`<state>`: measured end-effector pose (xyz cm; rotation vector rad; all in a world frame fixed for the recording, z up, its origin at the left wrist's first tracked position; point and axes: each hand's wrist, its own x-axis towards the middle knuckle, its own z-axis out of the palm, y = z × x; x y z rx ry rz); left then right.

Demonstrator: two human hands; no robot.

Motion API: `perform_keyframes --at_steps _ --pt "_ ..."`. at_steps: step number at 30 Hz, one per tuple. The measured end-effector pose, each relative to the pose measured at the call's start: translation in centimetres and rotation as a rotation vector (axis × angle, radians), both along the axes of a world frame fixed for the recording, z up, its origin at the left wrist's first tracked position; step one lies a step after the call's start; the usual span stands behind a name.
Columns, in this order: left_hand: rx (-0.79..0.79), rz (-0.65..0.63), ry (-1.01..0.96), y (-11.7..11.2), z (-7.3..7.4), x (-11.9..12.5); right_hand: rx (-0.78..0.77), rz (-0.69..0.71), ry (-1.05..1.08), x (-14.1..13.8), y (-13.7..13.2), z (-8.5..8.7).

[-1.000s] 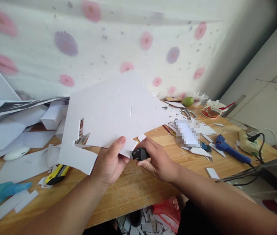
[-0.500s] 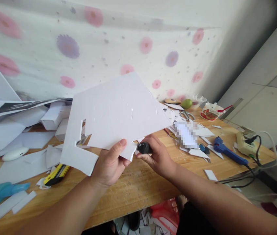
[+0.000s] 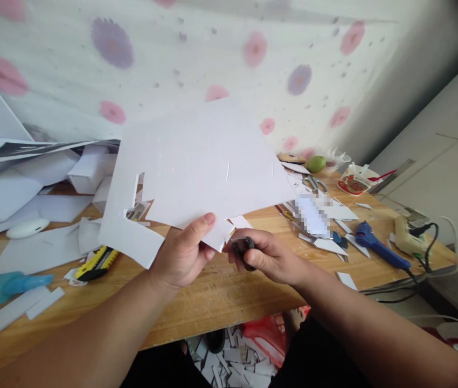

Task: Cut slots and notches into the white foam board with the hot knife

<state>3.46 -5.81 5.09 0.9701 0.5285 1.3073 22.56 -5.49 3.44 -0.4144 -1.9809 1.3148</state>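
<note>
Left hand (image 3: 180, 253) is pinching the near edge of a large white board sheet (image 3: 200, 167), thumb on top and fingers underneath, its grip clamped so the sheet is tilting up off the worktop (image 3: 221, 302) toward the camera, which keeps the cut edge free in the air. Right hand (image 3: 269, 257) is closing its grip around a small dark cutter (image 3: 242, 248), held just beside the sheet's lower right corner, close against the left thumb; whether a blade is touching the board cannot be told. The sheet is showing a notched cutout on its left side and several short score marks across its face. Lying on the worktop to the left: a yellow utility knife (image 3: 97, 262), a turquoise tool (image 3: 6, 285), white strips (image 3: 22, 310) and a white oval object (image 3: 27, 228). To the right, well apart from the hands: scissors (image 3: 314, 184), a blue glue gun (image 3: 378, 249), a power strip (image 3: 409, 236) with black cords, a green fruit (image 3: 316, 163) and a paper cup (image 3: 352, 182). White offcuts are littering the floor (image 3: 233, 361) below the worktop edge.
</note>
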Motion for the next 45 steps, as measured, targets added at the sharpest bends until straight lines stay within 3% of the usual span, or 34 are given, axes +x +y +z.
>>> perform_keyframes --at_steps 3,9,19,36,45 --pt "-0.03 -0.079 -0.025 -0.1 0.0 -0.1 -0.017 -0.052 -0.011 -0.1 0.2 -0.1" --pt "-0.113 -0.106 -0.029 -0.2 0.1 -0.2 0.072 -0.13 -0.094 -0.9 0.0 0.0" --pt "-0.17 -0.156 -0.018 -0.3 0.1 -0.2 0.049 -0.104 -0.063 -1.7 -0.1 -0.3" --pt "-0.224 -0.15 0.025 -0.1 -0.7 -0.1 0.292 -0.041 -0.219 -1.1 0.3 0.8" --pt "-0.236 -0.165 0.034 0.0 -0.9 -0.1 0.456 -0.112 -0.306 -0.9 0.0 1.4"
